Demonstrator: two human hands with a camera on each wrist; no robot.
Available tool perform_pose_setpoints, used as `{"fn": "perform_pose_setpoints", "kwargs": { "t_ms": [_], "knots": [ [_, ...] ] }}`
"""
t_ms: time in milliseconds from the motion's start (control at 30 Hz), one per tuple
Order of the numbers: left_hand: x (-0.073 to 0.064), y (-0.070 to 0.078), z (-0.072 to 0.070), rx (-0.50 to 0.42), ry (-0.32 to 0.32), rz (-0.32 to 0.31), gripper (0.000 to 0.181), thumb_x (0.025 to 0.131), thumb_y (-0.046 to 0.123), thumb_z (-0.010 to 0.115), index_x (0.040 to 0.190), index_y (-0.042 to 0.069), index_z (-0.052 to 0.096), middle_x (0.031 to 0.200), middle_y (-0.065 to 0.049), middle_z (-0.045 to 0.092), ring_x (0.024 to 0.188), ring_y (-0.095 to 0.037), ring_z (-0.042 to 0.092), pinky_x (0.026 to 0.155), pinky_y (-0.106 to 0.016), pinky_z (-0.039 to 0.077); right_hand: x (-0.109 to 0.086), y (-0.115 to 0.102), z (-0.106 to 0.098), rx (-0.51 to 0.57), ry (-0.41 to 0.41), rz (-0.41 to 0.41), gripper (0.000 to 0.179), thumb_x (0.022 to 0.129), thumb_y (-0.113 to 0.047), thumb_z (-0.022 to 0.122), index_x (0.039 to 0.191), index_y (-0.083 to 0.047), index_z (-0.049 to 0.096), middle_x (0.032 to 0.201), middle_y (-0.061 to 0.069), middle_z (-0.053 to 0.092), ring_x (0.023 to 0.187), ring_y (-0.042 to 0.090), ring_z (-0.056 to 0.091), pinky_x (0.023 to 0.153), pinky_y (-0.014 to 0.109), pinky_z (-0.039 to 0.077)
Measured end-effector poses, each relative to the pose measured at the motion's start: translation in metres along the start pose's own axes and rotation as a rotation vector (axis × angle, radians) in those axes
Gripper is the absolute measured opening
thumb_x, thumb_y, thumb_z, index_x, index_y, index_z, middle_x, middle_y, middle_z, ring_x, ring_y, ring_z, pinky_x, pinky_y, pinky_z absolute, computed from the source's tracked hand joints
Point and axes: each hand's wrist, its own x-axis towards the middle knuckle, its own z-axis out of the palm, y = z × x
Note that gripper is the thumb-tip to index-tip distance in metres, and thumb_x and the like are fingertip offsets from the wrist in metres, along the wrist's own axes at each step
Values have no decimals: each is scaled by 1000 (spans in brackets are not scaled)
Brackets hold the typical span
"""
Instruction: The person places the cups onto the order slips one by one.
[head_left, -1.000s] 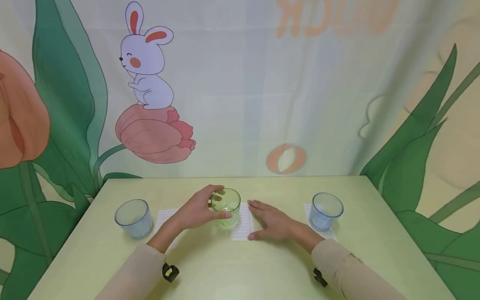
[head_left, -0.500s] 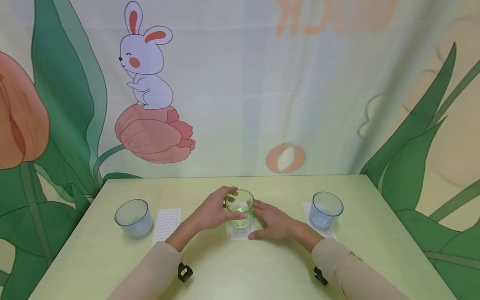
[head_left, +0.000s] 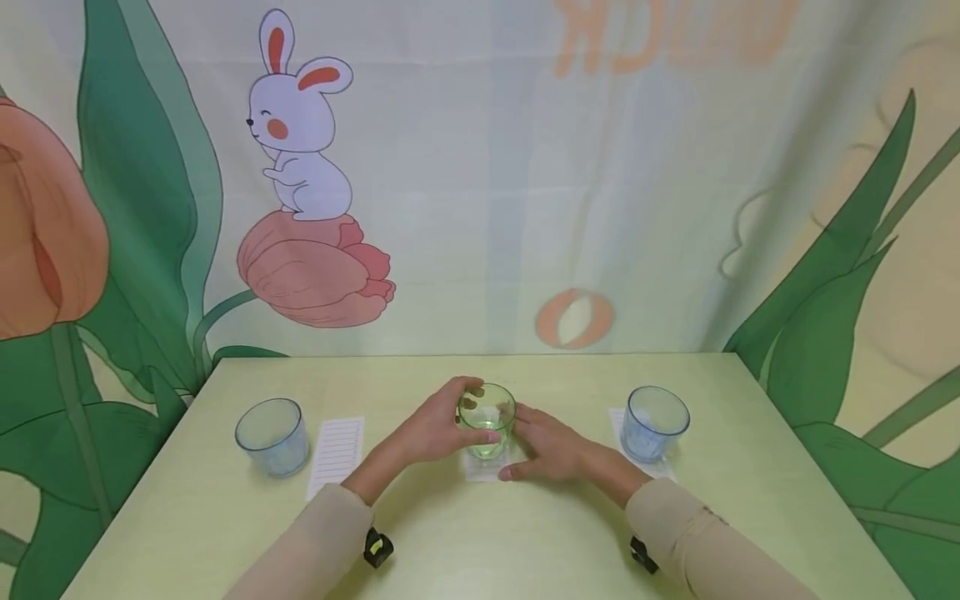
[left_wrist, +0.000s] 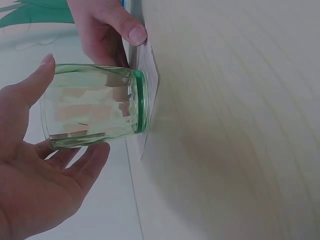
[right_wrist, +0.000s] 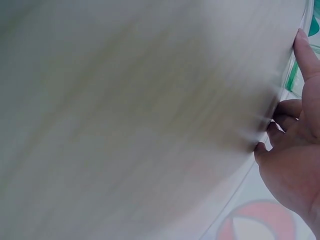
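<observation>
My left hand (head_left: 442,425) holds a clear green glass (head_left: 487,423) at the middle of the table, thumb and fingers on opposite sides of it. In the left wrist view the glass (left_wrist: 95,105) stands upright with its base right at a lined paper slip (head_left: 486,468). My right hand (head_left: 551,446) rests beside the glass over the slip's right edge, fingers extended and thumb apart. The right wrist view shows this hand's fingertips (right_wrist: 261,149) down at the table, with a bit of green glass behind.
A blue glass (head_left: 272,437) stands at the left, beside a lined slip (head_left: 335,454). Another blue glass (head_left: 652,425) stands on a slip (head_left: 660,472) at the right. A printed curtain (head_left: 435,183) hangs behind the table (head_left: 495,550).
My left hand has moved the green glass to the right, from the slip's left side onto it and up to my right hand. The right hand has stayed in place.
</observation>
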Motion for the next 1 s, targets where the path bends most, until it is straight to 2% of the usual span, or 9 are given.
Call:
{"fn": "perform_pose_setpoints", "kwargs": {
  "t_ms": [267,467,633,833,1000],
  "knots": [
    [-1,-4,2,-59,-2,-32,90,90,44,86,157,6,41,150,-12,55,134,-29,56,103,-44,54,-2,1,2,-26,20,-14,96,95,-55,76,163,1,36,170,24,27,156,45,26,124,62,27],
    [1,-11,6,-101,23,-42,95,88,41,89,160,8,38,152,-12,54,136,-31,56,107,-46,53,-2,-2,2,-23,35,26,97,93,-59,77,163,-4,39,171,16,30,157,38,30,126,55,27],
    [-1,-12,5,-70,13,-81,109,84,41,93,166,10,29,158,-15,48,143,-37,51,112,-51,49,-6,0,-1,-40,26,70,100,92,-67,73,165,-8,37,172,10,29,158,32,29,127,50,27],
    [-22,-11,-13,-21,-7,-86,111,83,39,93,166,6,28,163,-13,43,148,-37,45,117,-53,43,-23,2,-13,-13,3,106,105,91,-70,71,163,-2,37,171,16,31,158,37,29,126,54,28],
    [-48,-8,-42,77,10,-79,108,83,45,92,165,7,31,165,-14,40,149,-40,43,117,-57,41,-44,-3,-30,54,56,122,108,90,-73,70,165,-4,34,172,15,30,158,35,29,125,55,30]
  ]
}}
